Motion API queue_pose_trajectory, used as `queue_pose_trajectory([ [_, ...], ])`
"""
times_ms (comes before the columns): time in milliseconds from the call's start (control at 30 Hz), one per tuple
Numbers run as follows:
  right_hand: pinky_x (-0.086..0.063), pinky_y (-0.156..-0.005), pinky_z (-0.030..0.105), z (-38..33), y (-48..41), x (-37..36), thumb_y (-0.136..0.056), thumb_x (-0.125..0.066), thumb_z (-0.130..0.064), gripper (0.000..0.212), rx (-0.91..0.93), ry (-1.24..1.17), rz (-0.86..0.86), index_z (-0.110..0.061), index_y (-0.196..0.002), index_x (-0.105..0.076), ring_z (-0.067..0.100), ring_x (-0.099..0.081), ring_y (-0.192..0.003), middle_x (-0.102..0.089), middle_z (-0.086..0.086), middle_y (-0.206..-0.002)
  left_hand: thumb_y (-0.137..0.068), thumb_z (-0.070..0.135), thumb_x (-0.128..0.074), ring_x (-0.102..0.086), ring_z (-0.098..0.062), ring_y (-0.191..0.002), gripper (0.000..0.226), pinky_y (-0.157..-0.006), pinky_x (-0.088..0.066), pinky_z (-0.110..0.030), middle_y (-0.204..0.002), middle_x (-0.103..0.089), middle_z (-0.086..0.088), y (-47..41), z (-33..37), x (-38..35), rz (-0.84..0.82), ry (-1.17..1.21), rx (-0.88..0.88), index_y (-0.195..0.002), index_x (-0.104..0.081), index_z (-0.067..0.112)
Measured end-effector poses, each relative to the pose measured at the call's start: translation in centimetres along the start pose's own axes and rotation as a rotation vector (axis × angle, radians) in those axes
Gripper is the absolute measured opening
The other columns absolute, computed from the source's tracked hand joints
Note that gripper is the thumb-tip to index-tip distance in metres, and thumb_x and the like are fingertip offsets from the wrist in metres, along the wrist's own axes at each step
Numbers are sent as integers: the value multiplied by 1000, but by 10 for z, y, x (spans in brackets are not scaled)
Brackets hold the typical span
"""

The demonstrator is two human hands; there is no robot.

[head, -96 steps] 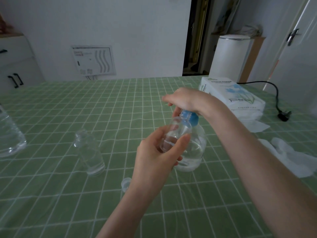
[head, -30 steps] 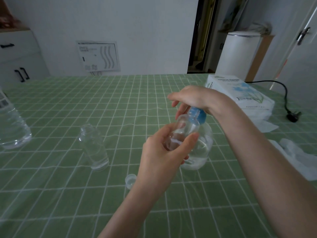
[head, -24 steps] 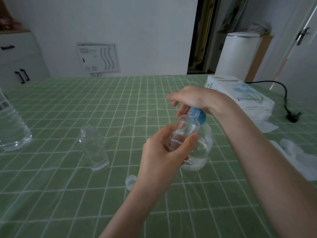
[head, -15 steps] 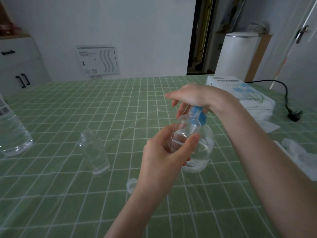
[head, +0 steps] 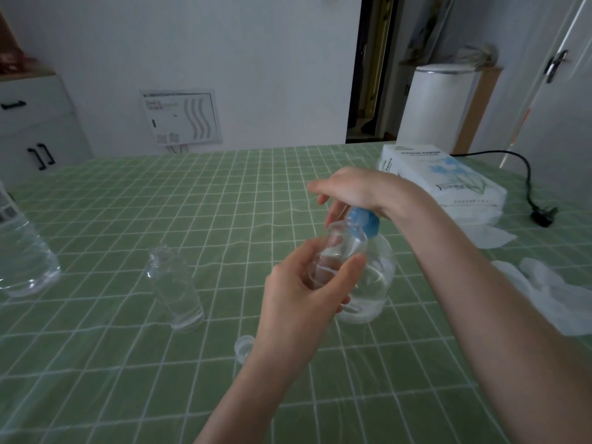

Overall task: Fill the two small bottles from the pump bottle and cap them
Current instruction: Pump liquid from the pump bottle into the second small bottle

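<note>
Green tablecloth [head: 128, 363]; left hand [head: 301, 302] grips small bottle [head: 344, 248], right hand [head: 358, 190] presses pump [head: 365, 221].

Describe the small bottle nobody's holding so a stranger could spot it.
On the green checked tablecloth, look left of the left hand. A small clear bottle stands upright there, uncapped. It is far smaller than the large bottle at the left edge, and nothing touches it.

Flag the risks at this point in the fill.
1. The held small bottle has a narrow mouth at the blue pump head. If the left hand drifts, liquid could miss and wet the table.
2. The right hand presses down on the pump bottle, and no hand grips its body. An off-centre push might tip it.
3. The loose cap lies beside the left forearm and could get knocked away.
</note>
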State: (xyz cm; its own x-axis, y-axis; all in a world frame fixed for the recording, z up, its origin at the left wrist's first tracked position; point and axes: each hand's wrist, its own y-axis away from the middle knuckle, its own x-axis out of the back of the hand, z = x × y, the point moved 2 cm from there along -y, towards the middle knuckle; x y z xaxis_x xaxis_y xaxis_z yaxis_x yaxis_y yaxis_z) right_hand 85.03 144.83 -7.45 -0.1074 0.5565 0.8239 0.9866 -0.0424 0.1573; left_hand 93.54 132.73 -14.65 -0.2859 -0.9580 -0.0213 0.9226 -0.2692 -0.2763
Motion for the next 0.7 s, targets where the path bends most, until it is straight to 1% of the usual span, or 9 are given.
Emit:
queue_pose_trajectory([
  [67,-36,-63,30,-3,0,4,-95,-43,-45,44,5,12,25,-11,-114,-63,26,-60,-103,-68,11,-112,-63,45,-66,-62,-7,-53,31,-49,-46,-15,-63,-69,7,0,2,-1,0,9,-5,-89,-68,28],
  [100,-32,-57,28,-4,0,6,-95,-43,-45,45,9,22,38,-9,-115,-63,26,-60,-101,-69,11,-109,-63,45,-66,-62,-7,-53,31,-49,-46,-15,-64,-69,7,0,2,-1,-2,14,-7,-89,-68,28],
  [167,-29,-54,27,-5,-1,7,-95,-44,-45,46,10,32,43,-9,-117,-62,26,-62,-100,-70,10,-108,-64,44,-66,-62,-7,-54,30,-50,-47,-16,-66,-70,7,0,3,-1,-8,22,-6,-91,-68,30],
  [333,-33,-58,28,-4,-2,4,-95,-43,-46,40,7,16,24,-16,-109,-65,26,-61,-103,-66,9,-116,-64,46,-66,-63,-7,-54,31,-50,-47,-16,-66,-70,5,-1,3,0,2,6,-3,-90,-68,31],
  [367,-35,-62,30,-3,-2,4,-95,-43,-46,39,10,9,25,-16,-108,-65,26,-61,-104,-66,10,-117,-64,46,-66,-63,-7,-54,31,-50,-47,-16,-66,-70,5,-1,3,-1,2,6,-4,-90,-68,30],
  [467,-40,-81,36,0,-2,1,-96,-42,-44,39,3,2,13,-14,-109,-65,28,-59,-109,-65,11,-119,-64,46,-66,-62,-6,-53,34,-49,-46,-14,-63,-68,7,0,1,0,4,-7,5,-92,-68,27],
  [533,-42,-89,38,1,-1,-2,-96,-43,-43,39,-9,-6,6,-13,-109,-65,29,-59,-110,-65,13,-119,-64,45,-66,-62,-5,-52,32,-48,-46,-14,-59,-67,9,1,0,0,-1,-7,13,-90,-68,26],
  [600,-41,-88,38,1,-2,-3,-96,-43,-42,39,-10,-8,8,-13,-110,-65,29,-58,-110,-65,13,-118,-65,43,-67,-61,-5,-52,30,-48,-46,-14,-60,-67,9,1,0,0,-3,-2,13,-90,-69,27],
  [700,-39,-85,37,2,-2,-4,-95,-43,-43,41,-3,-11,20,-13,-112,-64,28,-58,-110,-65,13,-117,-64,44,-66,-62,-5,-52,33,-48,-46,-14,-62,-68,8,1,0,0,-4,-1,14,-92,-68,27],
])
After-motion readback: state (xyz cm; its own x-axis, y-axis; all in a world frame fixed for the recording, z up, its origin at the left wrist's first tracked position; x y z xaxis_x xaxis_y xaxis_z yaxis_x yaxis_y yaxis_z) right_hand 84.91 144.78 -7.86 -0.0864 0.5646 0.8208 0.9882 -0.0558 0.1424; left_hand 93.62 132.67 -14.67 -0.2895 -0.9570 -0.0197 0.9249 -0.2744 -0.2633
